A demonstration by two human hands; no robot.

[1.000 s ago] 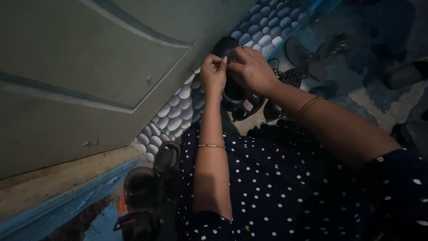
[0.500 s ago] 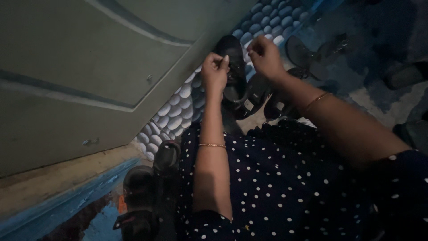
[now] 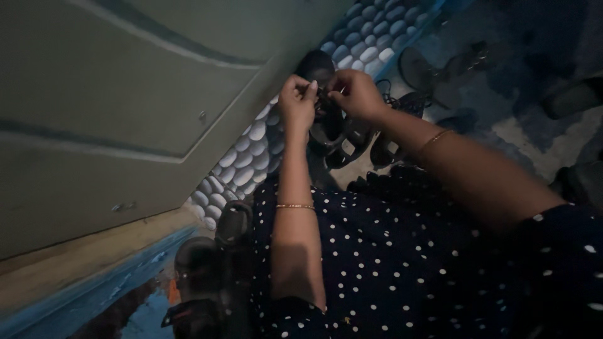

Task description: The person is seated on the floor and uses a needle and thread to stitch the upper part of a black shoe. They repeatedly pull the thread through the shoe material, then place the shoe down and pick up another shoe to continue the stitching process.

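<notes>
From the head camera I see both hands raised together in front of the pale green door (image 3: 125, 113). My left hand (image 3: 298, 103) has its fingers pinched narrow on a small dark item (image 3: 321, 95); the light is too dim for me to tell what it is. My right hand (image 3: 357, 95) is closed on the same item from the other side, fingertips nearly meeting the left ones. The item sits between the two hands, above the dark sandals (image 3: 342, 135) on the floor. A thin gold bangle (image 3: 295, 206) circles the left wrist. The navy polka-dot dress (image 3: 402, 263) fills the lower frame, beside the pebble-pattern mat (image 3: 242, 166).
</notes>
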